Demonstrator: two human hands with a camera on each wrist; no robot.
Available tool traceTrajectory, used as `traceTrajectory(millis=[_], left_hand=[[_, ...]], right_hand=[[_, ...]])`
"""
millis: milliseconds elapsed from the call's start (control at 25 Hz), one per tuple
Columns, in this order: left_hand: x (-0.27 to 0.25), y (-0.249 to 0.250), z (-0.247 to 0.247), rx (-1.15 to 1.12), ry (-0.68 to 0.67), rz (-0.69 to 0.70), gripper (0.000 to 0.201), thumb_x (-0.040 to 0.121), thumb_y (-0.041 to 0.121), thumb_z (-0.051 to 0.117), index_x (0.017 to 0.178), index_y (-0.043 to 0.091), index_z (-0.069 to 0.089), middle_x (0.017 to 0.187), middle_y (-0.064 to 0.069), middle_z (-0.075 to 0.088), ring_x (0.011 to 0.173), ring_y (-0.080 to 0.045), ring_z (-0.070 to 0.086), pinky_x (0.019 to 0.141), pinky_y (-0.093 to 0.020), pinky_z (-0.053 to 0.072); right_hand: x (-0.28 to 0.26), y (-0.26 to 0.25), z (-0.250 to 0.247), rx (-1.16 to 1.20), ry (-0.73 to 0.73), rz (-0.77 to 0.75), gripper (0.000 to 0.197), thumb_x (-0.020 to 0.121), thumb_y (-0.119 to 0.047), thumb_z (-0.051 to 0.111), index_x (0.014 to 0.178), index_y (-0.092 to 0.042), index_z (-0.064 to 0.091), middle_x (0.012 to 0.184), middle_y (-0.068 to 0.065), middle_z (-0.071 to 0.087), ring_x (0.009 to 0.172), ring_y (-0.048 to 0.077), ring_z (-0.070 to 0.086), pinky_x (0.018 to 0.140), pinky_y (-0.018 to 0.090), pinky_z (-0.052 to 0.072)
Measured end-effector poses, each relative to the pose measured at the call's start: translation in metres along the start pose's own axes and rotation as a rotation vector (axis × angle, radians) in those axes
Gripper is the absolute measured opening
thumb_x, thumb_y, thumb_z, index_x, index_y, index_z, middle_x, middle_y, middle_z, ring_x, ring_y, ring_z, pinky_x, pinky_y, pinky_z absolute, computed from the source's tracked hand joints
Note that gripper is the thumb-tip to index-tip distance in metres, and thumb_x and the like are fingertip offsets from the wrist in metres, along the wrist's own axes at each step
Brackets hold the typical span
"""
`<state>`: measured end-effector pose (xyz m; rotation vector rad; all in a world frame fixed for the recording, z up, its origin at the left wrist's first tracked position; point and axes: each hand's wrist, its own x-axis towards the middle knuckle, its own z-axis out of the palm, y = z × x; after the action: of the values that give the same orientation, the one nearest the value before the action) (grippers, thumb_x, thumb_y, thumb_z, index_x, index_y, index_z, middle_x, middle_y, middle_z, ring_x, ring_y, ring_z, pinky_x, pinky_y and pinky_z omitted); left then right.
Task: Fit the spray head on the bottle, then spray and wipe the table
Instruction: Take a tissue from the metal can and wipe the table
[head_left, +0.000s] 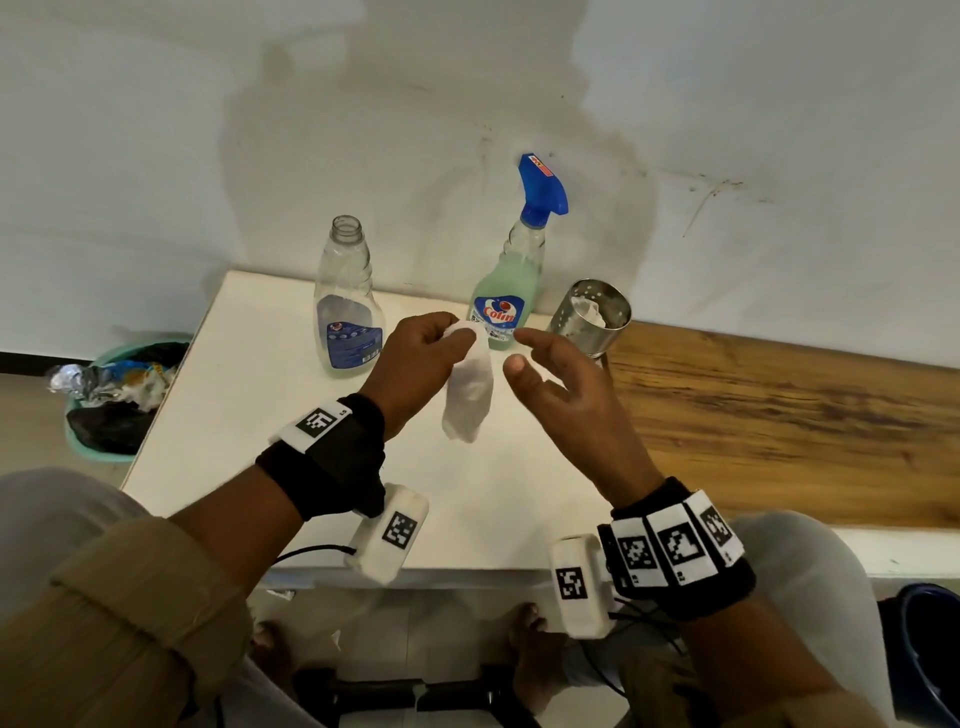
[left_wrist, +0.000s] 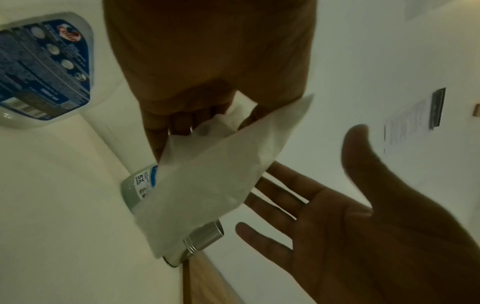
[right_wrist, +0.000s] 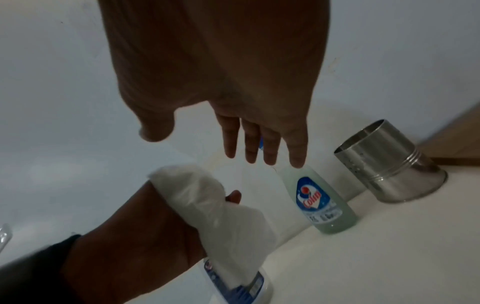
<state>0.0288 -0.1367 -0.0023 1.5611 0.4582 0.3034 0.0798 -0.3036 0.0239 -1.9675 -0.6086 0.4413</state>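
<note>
My left hand (head_left: 431, 338) pinches a white tissue (head_left: 467, 389) by its top, and the tissue hangs above the white table (head_left: 260, 405). The same tissue (left_wrist: 207, 181) fills the middle of the left wrist view and shows in the right wrist view as a tissue (right_wrist: 221, 209) over my left hand's knuckles. My right hand (head_left: 540, 364) hovers beside it, fingers spread and holding nothing. Behind both hands stands the bottle with pale green liquid (head_left: 506, 296), its blue spray head (head_left: 540, 187) fitted on top.
An open clear bottle without a cap (head_left: 345, 301) stands left of the spray bottle. A steel cup holding tissues (head_left: 592, 317) sits at the right, by a wooden board (head_left: 779, 415). A green bin of rubbish (head_left: 114, 395) is on the floor at left.
</note>
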Motion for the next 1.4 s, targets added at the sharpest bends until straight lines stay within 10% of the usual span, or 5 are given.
traceTrajectory(millis=[160, 520, 760, 1160, 1400], left_hand=[[0.001, -0.006, 0.001, 0.271, 0.03, -0.115, 0.02, 0.09, 0.03, 0.057, 0.09, 0.011, 0.063, 0.079, 0.0, 0.061, 0.075, -0.015, 0.056, 0.064, -0.023, 0.042], [0.004, -0.013, -0.001, 0.615, 0.021, -0.1, 0.034, 0.084, 0.036, 0.062, 0.104, 0.008, 0.066, 0.096, -0.003, 0.062, 0.085, -0.018, 0.055, 0.073, -0.027, 0.04], [0.005, -0.013, -0.002, 0.584, 0.018, -0.117, 0.032, 0.084, 0.037, 0.064, 0.103, 0.012, 0.065, 0.094, 0.001, 0.058, 0.086, -0.016, 0.054, 0.073, -0.026, 0.039], [0.006, -0.031, -0.031, 1.134, -0.262, -0.126, 0.05, 0.088, 0.044, 0.054, 0.128, 0.014, 0.048, 0.125, -0.006, 0.06, 0.115, -0.026, 0.056, 0.096, -0.041, 0.048], [0.01, -0.056, -0.048, 1.308, -0.504, -0.32, 0.059, 0.091, 0.04, 0.05, 0.141, 0.013, 0.036, 0.145, -0.009, 0.043, 0.131, -0.028, 0.045, 0.104, -0.04, 0.043]], right_hand=[[0.0, 0.015, 0.026, 0.17, -0.199, 0.071, 0.084, 0.076, -0.058, 0.069, 0.146, -0.025, 0.036, 0.147, -0.005, 0.049, 0.134, 0.013, 0.048, 0.112, 0.043, 0.04], [0.004, 0.042, 0.043, 0.72, -0.12, 0.459, 0.036, 0.095, 0.0, 0.042, 0.127, 0.001, 0.056, 0.13, 0.021, 0.062, 0.115, 0.036, 0.063, 0.09, 0.039, 0.057], [0.007, 0.045, 0.033, 1.068, -0.151, 0.578, 0.045, 0.095, -0.03, 0.052, 0.133, -0.006, 0.054, 0.132, 0.017, 0.061, 0.121, 0.035, 0.058, 0.108, 0.052, 0.042], [0.078, 0.063, 0.006, -0.076, 0.31, 0.211, 0.033, 0.09, -0.019, 0.046, 0.113, -0.007, 0.066, 0.114, 0.016, 0.069, 0.107, 0.034, 0.064, 0.092, 0.039, 0.053], [0.091, 0.071, 0.05, -0.823, -0.573, 0.276, 0.089, 0.093, -0.06, 0.043, 0.155, -0.009, 0.004, 0.164, 0.009, 0.002, 0.151, 0.024, 0.009, 0.121, 0.037, 0.012]])
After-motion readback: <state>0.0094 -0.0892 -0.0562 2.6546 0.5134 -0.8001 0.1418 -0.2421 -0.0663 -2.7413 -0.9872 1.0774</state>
